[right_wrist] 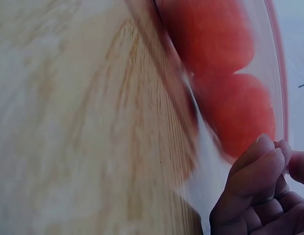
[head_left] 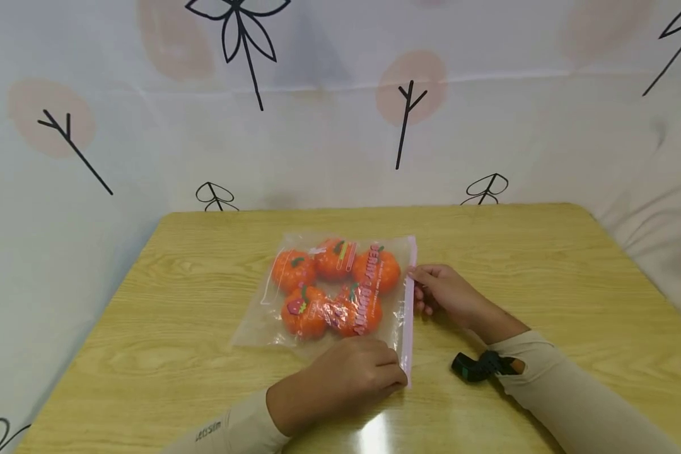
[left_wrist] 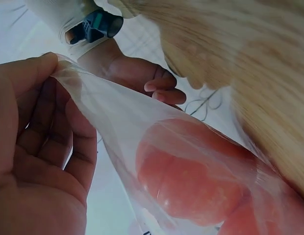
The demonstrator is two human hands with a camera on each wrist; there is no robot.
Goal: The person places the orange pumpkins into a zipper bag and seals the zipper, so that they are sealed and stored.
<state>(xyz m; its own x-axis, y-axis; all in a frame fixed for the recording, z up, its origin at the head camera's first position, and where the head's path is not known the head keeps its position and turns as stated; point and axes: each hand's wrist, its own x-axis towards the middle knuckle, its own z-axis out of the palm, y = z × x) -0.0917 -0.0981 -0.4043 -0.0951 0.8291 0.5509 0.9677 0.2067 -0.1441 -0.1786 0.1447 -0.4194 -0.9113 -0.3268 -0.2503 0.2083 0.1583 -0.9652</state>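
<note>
A clear zip bag (head_left: pixel 261 321) with a pink zip strip (head_left: pixel 408 334) and printed lettering lies on the table. Inside are several round orange pumpkin-shaped pieces (head_left: pixel 293 271) with green stems. My left hand (head_left: pixel 346 372) pinches the bag's near right corner between thumb and fingers; in the left wrist view the film (left_wrist: pixel 122 105) stretches taut from that pinch. Farther up the same edge, my right hand (head_left: pixel 451 293) pinches the pink strip, its other fingers curled. The right wrist view shows those fingertips (right_wrist: pixel 262 161) beside one orange piece (right_wrist: pixel 240 115).
The wooden table (head_left: pixel 164 302) extends around the bag on every side. A black wrist device (head_left: pixel 479 367) sits at the right cuff. Behind the table hangs a white cloth (head_left: pixel 329 145) with plant drawings.
</note>
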